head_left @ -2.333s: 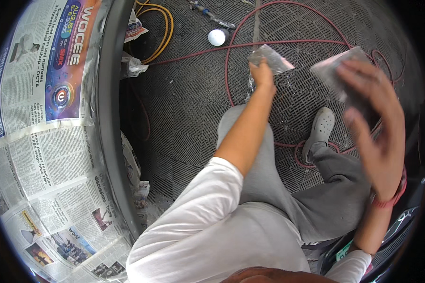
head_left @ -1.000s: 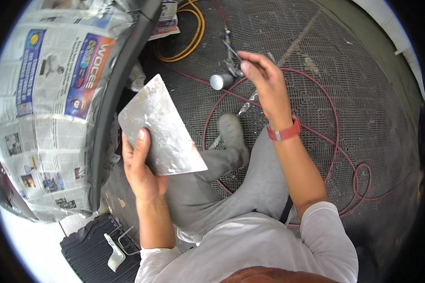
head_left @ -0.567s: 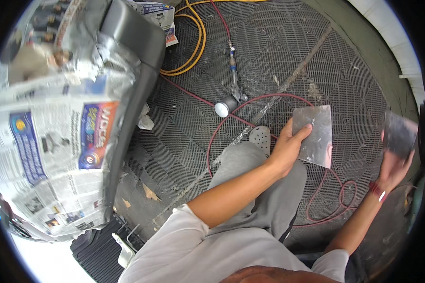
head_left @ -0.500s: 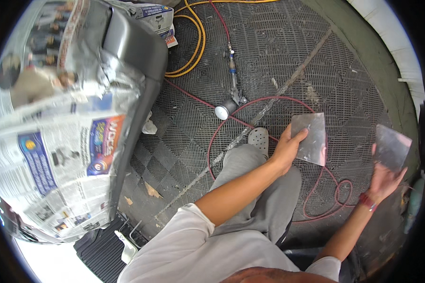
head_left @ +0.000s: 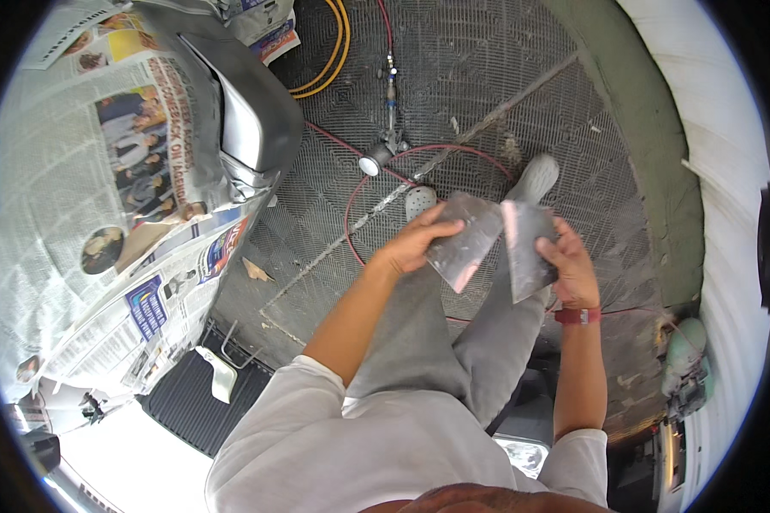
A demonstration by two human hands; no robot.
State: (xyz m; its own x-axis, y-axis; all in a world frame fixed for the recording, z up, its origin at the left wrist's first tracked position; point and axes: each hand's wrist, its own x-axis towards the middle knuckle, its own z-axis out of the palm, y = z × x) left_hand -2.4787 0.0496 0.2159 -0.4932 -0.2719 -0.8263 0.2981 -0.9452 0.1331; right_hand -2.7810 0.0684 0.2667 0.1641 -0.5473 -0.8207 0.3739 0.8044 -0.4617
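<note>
My left hand point(head_left: 417, 239) is closed on the edge of a thin grey rectangular plate point(head_left: 475, 229), its thumb lying on the upper face. A streak of pink paste runs along that plate's lower corner. My right hand point(head_left: 573, 272) grips a second grey plate point(head_left: 527, 244), which has pink paste along its left edge. The two plates are held tilted above my knees, their near edges close together. Whether they touch is hard to tell. A red band point(head_left: 578, 315) circles my right wrist.
A silver car part point(head_left: 241, 128), masked with newspaper point(head_left: 94, 222), stands at the left. A spray gun point(head_left: 376, 158) on a red hose point(head_left: 348, 214) lies on the floor mat point(head_left: 479, 94). A yellow hose point(head_left: 342, 51) coils farther off. A green machine point(head_left: 686, 355) sits at the right wall.
My right hand has brought its plate in from the far right, beside the left plate. The left plate has turned and sits farther left in view. The view has shifted as well.
</note>
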